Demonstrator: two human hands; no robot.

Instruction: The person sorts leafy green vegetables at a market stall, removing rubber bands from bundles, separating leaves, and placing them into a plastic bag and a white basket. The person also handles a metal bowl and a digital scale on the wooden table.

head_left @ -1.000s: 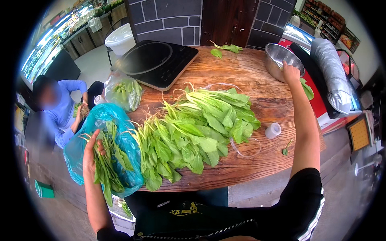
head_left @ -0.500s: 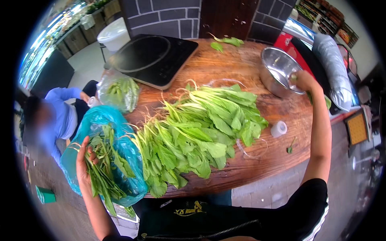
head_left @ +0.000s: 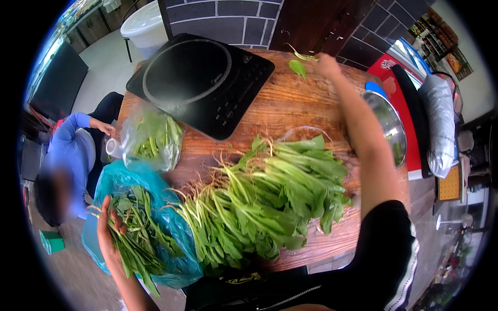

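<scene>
My left hand [head_left: 110, 228] is at the lower left, curled round a bunch of leafy greens [head_left: 136, 246] over a blue-green plastic bag [head_left: 181, 269]. My right hand [head_left: 328, 65] reaches across to the table's far edge, beside a loose green sprig [head_left: 298, 67]. Its fingers are blurred, and whether they grip the sprig's stalk is unclear. Between my arms lies a large row of leafy greens [head_left: 259, 202], thin roots toward the far left and leaves toward me. A steel bowl [head_left: 392, 127] at the right is partly covered by my right forearm.
A black induction cooker [head_left: 202, 83] stands at the back left of the wooden table [head_left: 290, 111]. In front of it sits a clear bag of greens [head_left: 153, 137]. A person in blue [head_left: 72, 150] is low at the left, beside a white cup [head_left: 113, 148]. A red-sided freezer [head_left: 412, 155] adjoins the right.
My right hand has left the steel bowl and moved to the far edge near the loose sprig. My left hand keeps its bunch. The whole view has shifted.
</scene>
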